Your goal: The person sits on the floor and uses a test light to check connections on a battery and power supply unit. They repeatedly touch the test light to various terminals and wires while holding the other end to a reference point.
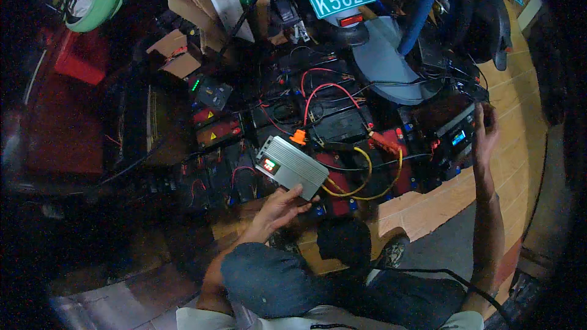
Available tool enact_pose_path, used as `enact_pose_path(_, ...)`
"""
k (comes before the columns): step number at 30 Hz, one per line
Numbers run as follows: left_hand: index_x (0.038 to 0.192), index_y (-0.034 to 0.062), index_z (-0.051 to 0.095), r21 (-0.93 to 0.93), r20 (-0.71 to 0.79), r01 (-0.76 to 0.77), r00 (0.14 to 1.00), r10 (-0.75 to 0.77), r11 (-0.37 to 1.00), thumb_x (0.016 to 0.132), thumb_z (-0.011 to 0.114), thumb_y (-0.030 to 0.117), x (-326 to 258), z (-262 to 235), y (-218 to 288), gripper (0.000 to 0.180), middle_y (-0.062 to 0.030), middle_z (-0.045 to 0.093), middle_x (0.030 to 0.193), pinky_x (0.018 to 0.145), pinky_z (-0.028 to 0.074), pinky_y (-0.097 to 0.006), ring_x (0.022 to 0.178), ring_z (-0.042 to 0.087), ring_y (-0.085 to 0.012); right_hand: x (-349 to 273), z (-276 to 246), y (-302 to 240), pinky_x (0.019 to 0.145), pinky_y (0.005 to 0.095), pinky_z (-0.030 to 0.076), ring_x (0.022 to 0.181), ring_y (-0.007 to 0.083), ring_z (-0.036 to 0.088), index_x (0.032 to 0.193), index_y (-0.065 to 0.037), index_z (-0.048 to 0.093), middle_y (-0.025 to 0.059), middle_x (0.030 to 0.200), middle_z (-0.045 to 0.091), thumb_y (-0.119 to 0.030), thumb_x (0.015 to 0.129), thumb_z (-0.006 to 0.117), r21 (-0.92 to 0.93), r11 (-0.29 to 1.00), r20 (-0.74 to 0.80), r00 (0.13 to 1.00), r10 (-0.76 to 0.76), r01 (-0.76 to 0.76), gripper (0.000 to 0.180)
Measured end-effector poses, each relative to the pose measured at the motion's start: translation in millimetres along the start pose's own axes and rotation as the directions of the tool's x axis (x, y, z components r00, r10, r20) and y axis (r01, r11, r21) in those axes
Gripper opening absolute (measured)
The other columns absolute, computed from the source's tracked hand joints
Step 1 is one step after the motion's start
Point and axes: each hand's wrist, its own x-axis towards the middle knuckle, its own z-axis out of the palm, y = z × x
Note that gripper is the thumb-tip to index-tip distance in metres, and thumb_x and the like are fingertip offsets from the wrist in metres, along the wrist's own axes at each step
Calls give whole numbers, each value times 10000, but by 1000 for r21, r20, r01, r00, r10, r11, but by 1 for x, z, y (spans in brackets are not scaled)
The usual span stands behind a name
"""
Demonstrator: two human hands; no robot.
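My left hand [282,209] grips the lower end of a silver finned metal box [296,168], thumb on top and fingers underneath. The box, likely a power inverter or charger, is tilted and has a small lit red display. Two yellow cables [370,174] curve from its right end toward a red clamp [386,142] among the batteries. An orange plug [298,137] sits against its upper edge. At the right, my right hand [487,128] is closed at the edge of a black device [458,137] with a blue-lit screen; its fingertips are partly hidden.
Several black and red batteries [342,123] crowd the floor, with red and black wires across them. A dark charger [212,93] shows green lights. Behind are opened cardboard boxes [177,55] and a scooter [388,55]. A red box [81,58] stands left.
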Motion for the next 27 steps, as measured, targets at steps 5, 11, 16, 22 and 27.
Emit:
enact_pose_path(5,1417,56,547,-5,9,-13,1000,13,1000,999,715,266,5,-19,-14,497,-117,665,1320,941,546,-401,1181,674,-280,-38,34,-60,939,304,490,1010,144,624,1103,32,680,76,1064,719,-122,1023,662,-120,993,262,964,34,-3,174)
enact_pose_path(11,1400,2,562,27,-45,17,999,-16,999,1001,695,168,5,-15,-7,452,-136,660,1349,949,568,-358,1227,660,-321,-77,59,-101,830,330,553,940,215,720,1072,21,677,149,1021,744,-52,985,674,-103,982,477,874,-92,159,114)
enact_pose_path(16,1387,-29,561,24,-11,-87,996,87,996,995,685,112,1,-7,-7,435,-150,654,1357,929,582,-326,1210,671,-341,-89,62,-101,759,358,575,857,254,751,1067,22,682,175,952,745,-74,976,679,-90,979,578,810,-99,184,132)
enact_pose_path(22,1387,0,555,-16,-61,-22,998,21,1000,1003,689,166,4,-6,-6,439,-149,671,1318,919,577,-331,1200,677,-334,-100,66,-90,713,362,572,818,283,731,1073,16,690,169,917,741,-90,969,696,-71,972,592,794,-139,223,149)
enact_pose_path(27,1397,13,548,-27,-35,-47,998,46,999,1011,687,199,8,-13,-13,451,-144,669,1319,951,563,-397,1202,671,-334,-106,70,-84,725,329,560,830,248,724,1124,43,670,174,932,725,-101,966,715,-68,955,646,742,-178,288,219)
